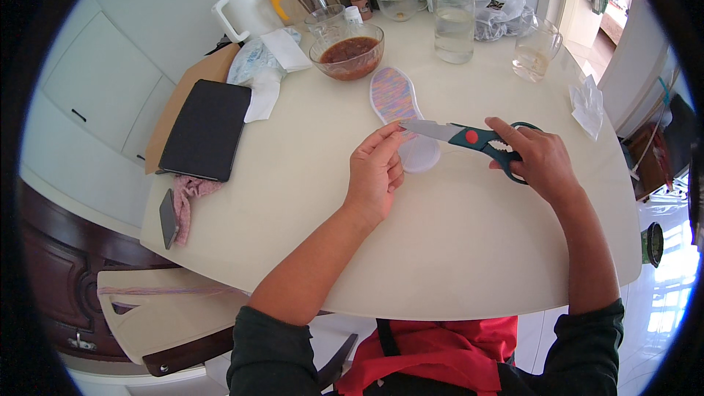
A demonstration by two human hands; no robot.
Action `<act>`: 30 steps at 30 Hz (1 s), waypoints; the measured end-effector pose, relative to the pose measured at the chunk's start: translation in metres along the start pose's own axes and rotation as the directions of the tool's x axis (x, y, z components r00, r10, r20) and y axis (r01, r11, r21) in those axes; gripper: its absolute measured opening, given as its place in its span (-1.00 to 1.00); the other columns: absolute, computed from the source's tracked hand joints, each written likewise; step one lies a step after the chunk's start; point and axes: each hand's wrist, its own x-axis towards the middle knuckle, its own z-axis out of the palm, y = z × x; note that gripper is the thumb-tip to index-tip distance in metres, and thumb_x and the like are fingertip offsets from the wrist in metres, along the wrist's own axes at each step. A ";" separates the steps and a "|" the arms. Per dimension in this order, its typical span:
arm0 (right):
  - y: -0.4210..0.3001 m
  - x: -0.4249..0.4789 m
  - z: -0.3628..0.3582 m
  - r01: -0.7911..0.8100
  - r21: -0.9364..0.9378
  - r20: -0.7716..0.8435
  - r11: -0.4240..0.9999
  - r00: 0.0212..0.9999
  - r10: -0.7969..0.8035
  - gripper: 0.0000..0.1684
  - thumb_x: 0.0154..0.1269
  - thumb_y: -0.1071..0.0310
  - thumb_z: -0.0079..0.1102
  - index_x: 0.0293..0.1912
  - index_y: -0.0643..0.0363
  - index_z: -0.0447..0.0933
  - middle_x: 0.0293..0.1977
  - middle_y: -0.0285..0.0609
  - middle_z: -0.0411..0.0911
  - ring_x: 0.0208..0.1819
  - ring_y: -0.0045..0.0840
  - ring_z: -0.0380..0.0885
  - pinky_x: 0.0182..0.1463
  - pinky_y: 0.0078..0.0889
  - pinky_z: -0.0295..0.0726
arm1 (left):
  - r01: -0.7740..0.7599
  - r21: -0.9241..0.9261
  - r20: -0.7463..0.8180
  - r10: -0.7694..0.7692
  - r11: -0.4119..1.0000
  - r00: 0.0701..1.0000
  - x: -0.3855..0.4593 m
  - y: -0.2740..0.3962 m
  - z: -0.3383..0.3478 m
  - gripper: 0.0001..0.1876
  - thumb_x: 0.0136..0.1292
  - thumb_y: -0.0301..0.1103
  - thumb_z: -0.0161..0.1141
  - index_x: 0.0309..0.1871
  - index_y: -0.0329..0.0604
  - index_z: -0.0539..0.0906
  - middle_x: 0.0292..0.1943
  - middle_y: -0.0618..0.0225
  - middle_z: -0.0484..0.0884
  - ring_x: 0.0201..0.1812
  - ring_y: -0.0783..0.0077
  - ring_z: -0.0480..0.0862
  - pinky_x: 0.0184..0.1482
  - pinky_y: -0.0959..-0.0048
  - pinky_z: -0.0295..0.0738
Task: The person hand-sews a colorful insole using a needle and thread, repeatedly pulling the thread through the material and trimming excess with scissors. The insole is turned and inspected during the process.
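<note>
My right hand [538, 160] holds kitchen scissors [471, 136] by their dark green handles. They have steel blades and a red pivot, and the blades point left. The blade tip meets the fingertips of my left hand [378, 168], which pinch what looks like a fine thread; the fingers mostly hide it. Beneath the blades lies a shoe insole [392, 93] on the table. Its far part carries multicoloured yarn stitching in pink, orange and purple, while the near end [421, 157] is plain whitish mesh. My left fingers and the blades cover its middle.
Beyond the insole stand a glass bowl of reddish-brown sauce [352, 60], a glass jar of clear liquid [454, 22] and a glass mug [533, 52]. A black tablet case [206, 129] and phone [169, 219] lie left. Crumpled tissue [587, 107] sits right. Yarn strands [165, 290] hang over a chair [165, 319].
</note>
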 end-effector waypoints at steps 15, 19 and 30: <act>0.003 0.000 0.002 -0.038 0.160 0.025 0.986 0.999 0.035 -0.33 -0.12 0.42 0.35 0.08 -0.08 0.40 -0.41 -0.26 0.57 -0.45 -0.39 0.55 -0.38 -0.34 0.50 | 0.004 0.063 0.029 -0.006 0.998 1.000 0.002 -0.001 -0.001 -0.87 0.30 -0.35 0.04 -0.13 -0.10 0.50 -0.71 0.64 0.15 -0.74 0.74 0.06 -0.71 0.67 -0.06; -0.004 0.002 -0.007 -0.174 0.287 0.164 0.942 0.978 0.130 -0.36 -0.13 0.45 0.36 0.04 -0.03 0.43 -0.49 -0.22 0.54 -0.53 -0.44 0.48 -0.41 -0.40 0.46 | -0.015 0.064 0.041 0.012 0.998 0.999 0.001 0.000 0.002 -0.86 0.31 -0.32 0.04 -0.12 -0.08 0.50 -0.71 0.65 0.12 -0.73 0.74 0.04 -0.70 0.66 -0.07; -0.005 0.001 -0.017 -0.340 0.564 0.406 0.753 0.908 0.106 -0.46 -0.08 0.28 0.46 -0.07 0.21 0.51 -0.65 -0.33 0.28 -0.57 -0.62 0.20 -0.44 -0.60 0.25 | 0.008 0.084 0.059 -0.013 0.996 0.998 0.002 0.000 0.000 -0.89 0.30 -0.28 0.09 -0.24 -0.07 0.52 -0.71 0.66 0.12 -0.72 0.75 0.05 -0.70 0.66 -0.07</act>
